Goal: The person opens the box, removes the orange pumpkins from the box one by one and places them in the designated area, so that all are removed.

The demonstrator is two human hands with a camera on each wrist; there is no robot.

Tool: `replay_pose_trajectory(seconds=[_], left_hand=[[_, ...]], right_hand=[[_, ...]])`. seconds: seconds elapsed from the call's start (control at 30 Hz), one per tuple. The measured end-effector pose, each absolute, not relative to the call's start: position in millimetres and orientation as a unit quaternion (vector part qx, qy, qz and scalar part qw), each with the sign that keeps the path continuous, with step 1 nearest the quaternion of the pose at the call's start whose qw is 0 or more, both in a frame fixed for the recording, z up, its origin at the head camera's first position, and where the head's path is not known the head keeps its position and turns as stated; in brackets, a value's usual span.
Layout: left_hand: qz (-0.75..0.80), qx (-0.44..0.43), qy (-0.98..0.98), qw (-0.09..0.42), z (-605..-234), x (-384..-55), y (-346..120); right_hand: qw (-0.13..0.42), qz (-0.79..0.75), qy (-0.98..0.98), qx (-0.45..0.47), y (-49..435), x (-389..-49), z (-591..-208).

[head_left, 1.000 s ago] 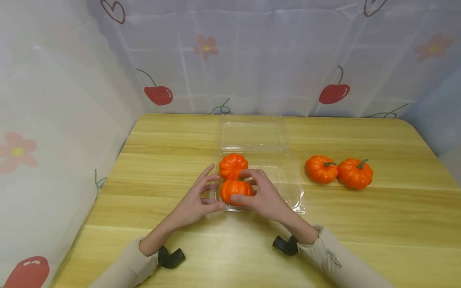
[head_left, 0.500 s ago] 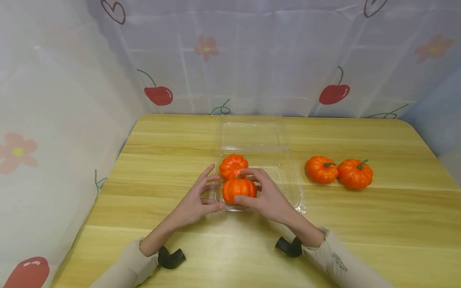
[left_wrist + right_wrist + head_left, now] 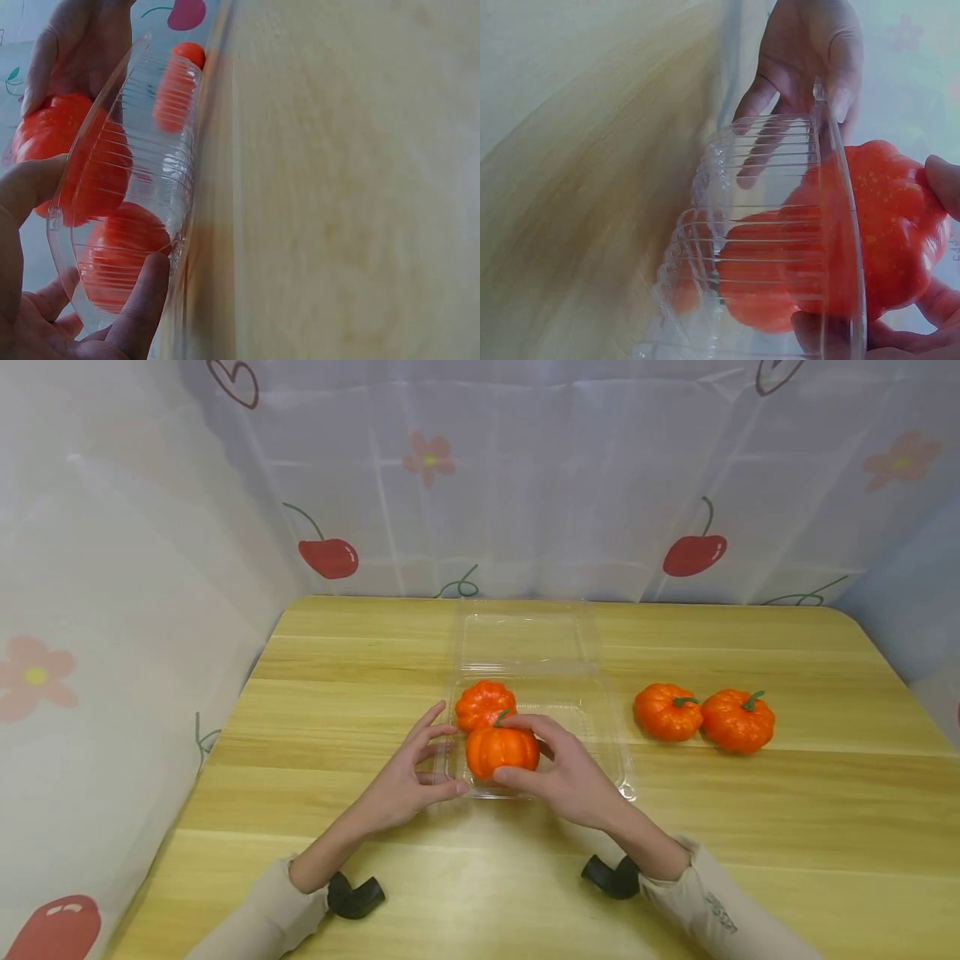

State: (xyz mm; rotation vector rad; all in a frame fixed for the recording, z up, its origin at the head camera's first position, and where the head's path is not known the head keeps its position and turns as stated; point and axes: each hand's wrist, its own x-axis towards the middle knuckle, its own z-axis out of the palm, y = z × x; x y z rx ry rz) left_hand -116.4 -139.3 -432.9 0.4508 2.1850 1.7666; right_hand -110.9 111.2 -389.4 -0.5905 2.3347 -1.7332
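A clear plastic clamshell container lies with its lid folded back on the table. Inside, at the back left, sits one small orange pumpkin. My right hand grips a second pumpkin, thumb in front and fingers behind, its green stem upward. In the right wrist view this held pumpkin rises partly above the rim. My left hand rests at the container's front left corner, its fingers fairly straight along the side. In the left wrist view a fingertip touches the clear wall.
Two more orange pumpkins with green stems, one nearer and one farther right, stand side by side on the wooden table. A printed curtain hangs behind the table and along its left side. Black curved pieces sit at both wrists.
My right hand has moved slightly right and upward with its pumpkin, which has turned so that its stem shows. The left hand and the other pumpkins stay in place.
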Motion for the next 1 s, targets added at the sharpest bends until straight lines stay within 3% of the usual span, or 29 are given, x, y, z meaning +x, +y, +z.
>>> replay_pose_trajectory(seconds=[0.57,1.0], left_hand=[[0.614,0.155,0.759,0.151,-431,-117,-140],[0.613,0.161,0.760,0.146,-434,-117,-141]], right_hand=[[0.079,-0.616,0.763,-0.178,130,-97,-380],[0.044,-0.598,0.785,-0.157,144,-93,-379]])
